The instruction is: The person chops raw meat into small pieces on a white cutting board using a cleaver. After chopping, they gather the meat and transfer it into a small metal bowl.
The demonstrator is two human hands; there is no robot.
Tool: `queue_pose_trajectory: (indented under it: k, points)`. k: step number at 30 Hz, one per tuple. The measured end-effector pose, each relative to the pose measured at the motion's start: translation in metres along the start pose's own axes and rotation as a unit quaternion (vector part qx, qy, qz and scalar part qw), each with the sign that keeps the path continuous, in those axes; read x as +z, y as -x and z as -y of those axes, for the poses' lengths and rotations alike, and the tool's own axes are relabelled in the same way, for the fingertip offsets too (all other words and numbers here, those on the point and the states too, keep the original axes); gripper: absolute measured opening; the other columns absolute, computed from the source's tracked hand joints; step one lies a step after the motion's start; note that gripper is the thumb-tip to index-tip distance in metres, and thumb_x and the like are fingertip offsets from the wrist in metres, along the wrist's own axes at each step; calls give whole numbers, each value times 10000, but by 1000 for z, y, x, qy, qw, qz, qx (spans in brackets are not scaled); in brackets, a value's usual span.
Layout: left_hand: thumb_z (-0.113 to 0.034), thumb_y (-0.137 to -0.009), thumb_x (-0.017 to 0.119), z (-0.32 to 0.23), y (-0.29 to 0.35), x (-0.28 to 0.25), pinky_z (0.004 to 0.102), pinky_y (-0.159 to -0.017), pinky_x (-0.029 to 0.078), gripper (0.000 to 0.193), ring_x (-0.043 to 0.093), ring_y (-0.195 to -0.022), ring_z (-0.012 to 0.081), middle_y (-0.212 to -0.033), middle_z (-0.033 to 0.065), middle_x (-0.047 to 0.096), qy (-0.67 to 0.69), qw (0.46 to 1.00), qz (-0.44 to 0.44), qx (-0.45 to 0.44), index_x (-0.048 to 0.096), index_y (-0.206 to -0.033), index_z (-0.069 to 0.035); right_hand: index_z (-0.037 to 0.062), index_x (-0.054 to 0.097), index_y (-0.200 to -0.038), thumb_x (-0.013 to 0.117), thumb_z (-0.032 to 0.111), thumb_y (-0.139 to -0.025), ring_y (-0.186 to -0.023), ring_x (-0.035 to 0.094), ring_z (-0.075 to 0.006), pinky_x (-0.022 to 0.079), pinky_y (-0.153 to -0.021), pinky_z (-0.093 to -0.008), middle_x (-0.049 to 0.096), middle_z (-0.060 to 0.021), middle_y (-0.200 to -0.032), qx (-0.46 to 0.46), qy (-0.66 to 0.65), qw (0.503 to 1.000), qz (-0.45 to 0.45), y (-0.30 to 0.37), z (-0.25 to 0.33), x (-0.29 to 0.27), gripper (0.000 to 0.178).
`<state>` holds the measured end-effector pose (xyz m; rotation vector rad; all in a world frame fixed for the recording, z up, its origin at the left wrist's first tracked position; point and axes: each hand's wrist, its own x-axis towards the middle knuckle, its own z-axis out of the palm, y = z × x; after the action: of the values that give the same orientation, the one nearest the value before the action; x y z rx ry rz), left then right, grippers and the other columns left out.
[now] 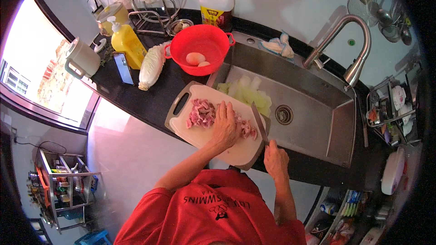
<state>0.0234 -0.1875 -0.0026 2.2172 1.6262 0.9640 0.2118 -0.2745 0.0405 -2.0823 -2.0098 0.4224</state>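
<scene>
Meat (203, 113) lies pinned under the flat left hand (225, 127); right hand (275, 159), closed around the knife (260, 124), should slice clear of fingertips.

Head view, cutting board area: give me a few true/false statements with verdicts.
1. The left hand presses on the raw meat. True.
2. The right hand grips a knife. True.
3. The red colander holds tomatoes. False: it holds eggs.
4. The cutting board lies inside the sink. False: it rests on the dark counter, at the sink's edge.
5. Cut pale green cabbage pieces lie in the sink. True.
</scene>
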Motion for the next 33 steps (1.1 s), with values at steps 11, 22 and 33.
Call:
queue_pose_trajectory:
  k: [11,22,33]
  points:
    - [-82,-826,587,0,24,0,452,-1034,323,583,387,-1204,440,-1329,288,370,174,981,83,-10,334,-1322,90,41,459,-903,543,131,-857,-620,628,-423,487,-545,-530,622,-208,-657,-32,-5,999,12,7,32,9,132]
    - [-132,-837,619,0,23,-7,448,-1043,326,619,389,-1233,423,-1372,277,344,126,989,78,24,328,-1343,71,31,502,-907,577,182,-879,-700,617,-378,463,-593,-468,609,-183,-748,20,34,997,-68,-11,3,-10,171]
    - [22,-746,601,34,72,-24,378,-747,484,265,559,-865,323,-955,132,564,178,980,2,90,598,-1006,-34,82,463,-1280,616,200,-838,-895,576,-394,475,-719,-490,572,-208,-1031,38,-10,989,-143,14,6,51,483]
